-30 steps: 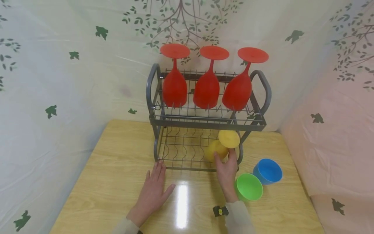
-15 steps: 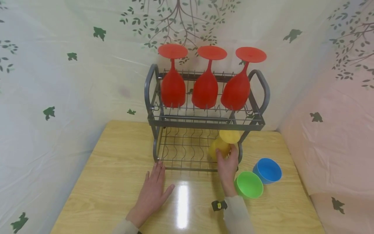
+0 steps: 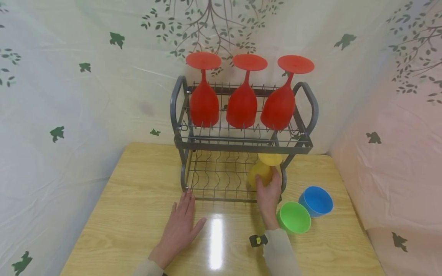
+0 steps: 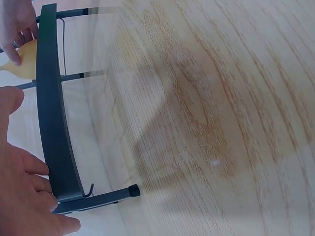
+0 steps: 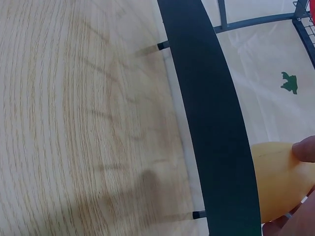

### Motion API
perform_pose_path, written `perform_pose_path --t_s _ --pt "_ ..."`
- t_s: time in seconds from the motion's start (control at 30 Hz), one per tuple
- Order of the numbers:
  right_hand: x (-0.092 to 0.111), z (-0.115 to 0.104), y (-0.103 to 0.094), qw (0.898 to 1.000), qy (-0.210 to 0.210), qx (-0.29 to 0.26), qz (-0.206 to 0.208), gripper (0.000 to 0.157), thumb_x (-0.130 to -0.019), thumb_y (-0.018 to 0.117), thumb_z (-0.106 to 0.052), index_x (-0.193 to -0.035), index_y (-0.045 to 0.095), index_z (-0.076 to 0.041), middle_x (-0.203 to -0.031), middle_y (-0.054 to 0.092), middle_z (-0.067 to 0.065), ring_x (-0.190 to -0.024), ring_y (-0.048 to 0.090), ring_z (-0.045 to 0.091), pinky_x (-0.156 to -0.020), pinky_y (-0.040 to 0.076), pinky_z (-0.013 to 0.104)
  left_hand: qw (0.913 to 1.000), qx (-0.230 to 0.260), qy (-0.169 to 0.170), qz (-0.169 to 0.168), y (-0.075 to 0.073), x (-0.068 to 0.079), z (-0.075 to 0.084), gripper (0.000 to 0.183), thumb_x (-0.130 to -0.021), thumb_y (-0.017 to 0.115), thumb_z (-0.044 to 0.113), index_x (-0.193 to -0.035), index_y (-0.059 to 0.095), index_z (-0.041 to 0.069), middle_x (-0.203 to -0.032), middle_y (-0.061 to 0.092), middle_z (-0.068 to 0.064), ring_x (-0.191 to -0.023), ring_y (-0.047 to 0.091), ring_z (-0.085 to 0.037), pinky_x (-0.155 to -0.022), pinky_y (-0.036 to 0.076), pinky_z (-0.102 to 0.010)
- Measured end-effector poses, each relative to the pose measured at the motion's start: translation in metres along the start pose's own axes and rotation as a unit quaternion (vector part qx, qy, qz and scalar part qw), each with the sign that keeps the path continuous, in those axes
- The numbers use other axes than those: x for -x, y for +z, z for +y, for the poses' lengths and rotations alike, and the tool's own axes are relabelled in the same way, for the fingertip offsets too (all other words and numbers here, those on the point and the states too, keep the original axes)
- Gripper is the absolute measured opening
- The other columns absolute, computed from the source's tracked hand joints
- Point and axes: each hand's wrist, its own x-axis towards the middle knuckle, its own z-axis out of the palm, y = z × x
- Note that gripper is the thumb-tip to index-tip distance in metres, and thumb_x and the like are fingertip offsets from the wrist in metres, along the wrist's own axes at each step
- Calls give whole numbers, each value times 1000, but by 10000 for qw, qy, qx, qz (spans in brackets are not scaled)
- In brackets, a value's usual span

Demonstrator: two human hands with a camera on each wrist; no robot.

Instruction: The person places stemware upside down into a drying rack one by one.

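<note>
Right hand [image 3: 268,197]: partly closed, thumb one side, fingers the other, pinching the bowl of a yellow, stemmed, plastic-looking goblet [image 3: 260,172]. Goblet sits just beyond the right palm, over the right end of the lower wire tier [image 3: 224,199] of a dark grey metal two-tier dish rack [image 3: 241,147]. Whether its rim has full contact with the wires: can't tell, hand and wires in the way.

Left hand [image 3: 180,222]: fingers extended, fingertips on the rack's front left corner, holding nothing. Probably bracing the frame while the other arm works. Low side grip on the bowl likely because the upper tier leaves little headroom; the goblet's foot is partly hidden under that tier's front bar.

Orientation: goblet is upside down, mouth toward the wires, foot up. Long axis near vertical, maybe some lean; in the head view the foot shows up and right of the bowl.

Three red plastic-looking goblets [image 3: 242,109] stand inverted in a row on the upper tier, above and beyond the right hand, probably slotted for draining. Green round bowl [image 3: 294,217] just right of the right wrist, blue round bowl [image 3: 315,201] farther right, both mouth up on the wood-grain desk [image 3: 121,199].
</note>
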Motion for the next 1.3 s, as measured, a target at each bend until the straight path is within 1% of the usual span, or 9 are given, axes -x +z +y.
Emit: perform_pose_path --t_s 0.2,0.37,0.5,0.63,0.77,0.87,1.07,1.2,1.3 --pt "0 1 -1 10000 -20 1 -56 67 -96 68 -13 -155 41 -1 -153 46 21 -140 45 39 -117 36 57 10000 -15 -17 -15 0 0 0 81 -101 63 45 -153 37 -11 -165 24 -28 -153 23 -44 -119 27 -66" --pt "1 3 0 9998 -197 -8 -33 70 -95 70 -11 -157 39 -6 -155 46 17 -142 44 36 -118 34 56 10000 -52 18 -11 -1 0 0 81 -101 63 44 -153 36 -12 -165 24 -28 -153 24 -44 -118 27 -66" --pt "2 5 0 9995 -318 7 -8 74 -94 71 -10 -160 36 -12 -159 42 13 -146 41 32 -120 32 54 9999 -102 76 5 -1 0 1 81 -101 61 45 -153 36 -12 -165 23 -28 -153 23 -44 -118 28 -66" --pt "6 3 0 9992 -400 -90 11 78 -94 72 -9 -162 33 -14 -164 36 11 -149 37 31 -122 31 53 9999 -109 92 12 -2 0 0 81 -103 57 48 -153 36 -12 -165 23 -28 -153 23 -44 -118 28 -66" --pt "14 -2 -1 9986 -480 -222 -25 80 -95 72 -9 -163 30 -12 -167 29 9 -150 34 31 -122 30 53 9999 -110 80 1 -2 1 1 81 -103 56 50 -153 37 -12 -165 24 -28 -153 23 -44 -118 29 -66" --pt "20 -6 -3 9979 -578 -296 -86 79 -96 72 -11 -163 29 -9 -169 25 10 -151 32 34 -122 29 56 9999 -135 69 -28 -2 1 1 82 -103 55 50 -153 36 -12 -166 23 -28 -154 23 -44 -118 29 -66" --pt "36 -18 -8 9961 -733 -435 -224 76 -98 71 -16 -161 31 -3 -168 25 16 -152 29 39 -122 25 61 10000 -71 68 -11 -2 1 1 81 -102 61 46 -152 37 -12 -165 23 -28 -153 23 -44 -118 28 -67" --pt "45 -25 -14 9937 -897 -574 -355 73 -98 71 -15 -160 33 -2 -168 26 15 -153 26 37 -122 23 62 9999 -85 68 -15 -1 1 0 81 -101 63 44 -152 37 -12 -166 23 -28 -153 23 -44 -118 28 -67" --pt "50 -31 -18 9923 -998 -576 -464 73 -98 71 -14 -159 34 -1 -168 27 15 -153 26 35 -123 22 62 9999 -100 61 -25 0 2 0 81 -100 63 44 -153 37 -12 -166 22 -28 -153 23 -44 -118 28 -67"
